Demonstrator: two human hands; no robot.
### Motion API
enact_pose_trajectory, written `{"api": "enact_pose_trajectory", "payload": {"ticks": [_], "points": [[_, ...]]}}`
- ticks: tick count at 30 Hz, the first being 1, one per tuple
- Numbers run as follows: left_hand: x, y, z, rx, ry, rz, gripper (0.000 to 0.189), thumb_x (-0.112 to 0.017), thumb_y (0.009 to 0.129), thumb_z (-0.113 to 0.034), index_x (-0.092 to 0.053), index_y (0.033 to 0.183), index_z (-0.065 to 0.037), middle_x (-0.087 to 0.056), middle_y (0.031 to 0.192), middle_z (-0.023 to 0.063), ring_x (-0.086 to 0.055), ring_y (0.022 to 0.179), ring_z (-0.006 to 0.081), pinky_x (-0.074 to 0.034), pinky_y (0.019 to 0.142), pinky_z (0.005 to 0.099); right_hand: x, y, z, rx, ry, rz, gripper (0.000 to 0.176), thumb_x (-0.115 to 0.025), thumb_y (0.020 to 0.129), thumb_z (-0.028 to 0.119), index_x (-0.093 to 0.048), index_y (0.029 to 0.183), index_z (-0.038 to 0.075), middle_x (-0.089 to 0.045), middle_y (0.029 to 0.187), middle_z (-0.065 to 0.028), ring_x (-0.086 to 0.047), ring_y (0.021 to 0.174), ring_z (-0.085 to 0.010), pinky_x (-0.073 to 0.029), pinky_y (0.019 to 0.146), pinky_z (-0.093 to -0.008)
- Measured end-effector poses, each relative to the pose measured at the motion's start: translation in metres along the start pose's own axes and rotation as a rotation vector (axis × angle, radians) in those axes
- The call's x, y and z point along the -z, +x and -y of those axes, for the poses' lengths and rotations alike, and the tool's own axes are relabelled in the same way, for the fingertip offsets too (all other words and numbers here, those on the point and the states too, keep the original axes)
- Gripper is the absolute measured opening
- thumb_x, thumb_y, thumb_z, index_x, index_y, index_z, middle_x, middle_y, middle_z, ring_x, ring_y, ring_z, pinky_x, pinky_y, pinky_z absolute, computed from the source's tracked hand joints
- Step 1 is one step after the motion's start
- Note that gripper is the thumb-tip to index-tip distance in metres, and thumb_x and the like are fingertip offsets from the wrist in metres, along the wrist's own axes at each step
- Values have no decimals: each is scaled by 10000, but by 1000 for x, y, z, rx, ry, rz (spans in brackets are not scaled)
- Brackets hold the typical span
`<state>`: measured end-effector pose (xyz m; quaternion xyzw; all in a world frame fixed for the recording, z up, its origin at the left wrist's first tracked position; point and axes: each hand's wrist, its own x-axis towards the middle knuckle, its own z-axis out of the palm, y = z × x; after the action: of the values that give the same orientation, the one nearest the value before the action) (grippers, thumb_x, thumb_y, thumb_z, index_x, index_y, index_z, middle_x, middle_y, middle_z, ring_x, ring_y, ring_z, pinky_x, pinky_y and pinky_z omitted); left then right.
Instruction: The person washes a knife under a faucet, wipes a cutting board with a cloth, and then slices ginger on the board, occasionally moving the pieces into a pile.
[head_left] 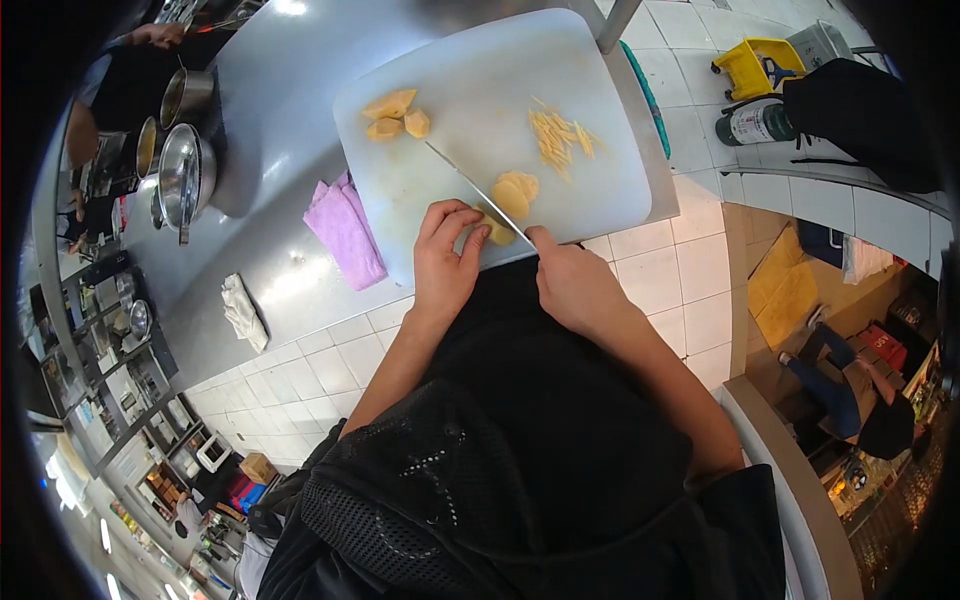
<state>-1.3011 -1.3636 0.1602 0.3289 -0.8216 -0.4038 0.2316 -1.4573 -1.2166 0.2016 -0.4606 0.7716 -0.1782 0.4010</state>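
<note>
My left hand (447,262) is closed on a peeled yellow root piece that looks like ginger (494,230), pressing it near the cutting board's front edge. In my right hand (582,287) is the handle of a knife (462,174). Its blade slants to the upper left, against the right side of the held piece. Thin round slices (516,192) lie just beyond the blade. Farther off to the right is a small heap of thin strips (558,138). Several peeled chunks (392,106) sit at the far left of the white cutting board (460,75).
A purple cloth (345,232) touches the board's left side on the steel counter (285,150). A white cloth (243,312) lies nearer the counter edge. Metal pots and bowls (200,168) stand at left, with another person's hand (160,35) behind. A yellow bucket (750,85) stands on the floor.
</note>
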Motion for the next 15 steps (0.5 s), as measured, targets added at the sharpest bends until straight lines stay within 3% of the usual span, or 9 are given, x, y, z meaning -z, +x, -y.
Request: {"api": "enact_pose_trajectory", "payload": {"ticks": [4,7,9,11,15], "points": [[1,1,-2,8,-7,30,154,-787,922,17,-737,1068,29,-665,1111,144,-697,1003,312,-574,878,384,-2,-4,-5,65,-18,-61,346,-563,1031,80,-548,1371,14,-713,857,-262,-713,806,-472,-559,743,-593],[1,-2,0,71,-19,36,152,-769,940,37,-739,1088,33,-674,1158,131,-716,1010,273,-594,888,359,8,-15,-4,94,-38,-65,370,-564,1029,70,-550,1394,14,-717,846,-247,-712,784,-459,-557,722,-586],[-2,-4,2,103,-77,24,166,-767,930,24,-744,1095,21,-666,1129,145,-695,1004,342,-571,894,411,18,-31,3,114,-89,-70,369,-578,996,67,-553,1359,8,-720,835,-225,-730,770,-433,-574,711,-569],[-2,-6,4,81,-34,25,176,-761,931,29,-745,1106,20,-670,1145,150,-697,1009,348,-573,894,414,27,-49,12,137,-140,-73,369,-591,963,65,-556,1324,2,-723,823,-202,-748,755,-408,-591,701,-551],[-3,-8,7,80,21,14,199,-752,928,37,-742,1127,23,-676,1184,167,-698,1031,370,-572,900,421,44,-73,26,94,-213,33,469,-607,941,42,-528,1398,-23,-716,818,-193,-744,697,-387,-596,646,-516]]}}
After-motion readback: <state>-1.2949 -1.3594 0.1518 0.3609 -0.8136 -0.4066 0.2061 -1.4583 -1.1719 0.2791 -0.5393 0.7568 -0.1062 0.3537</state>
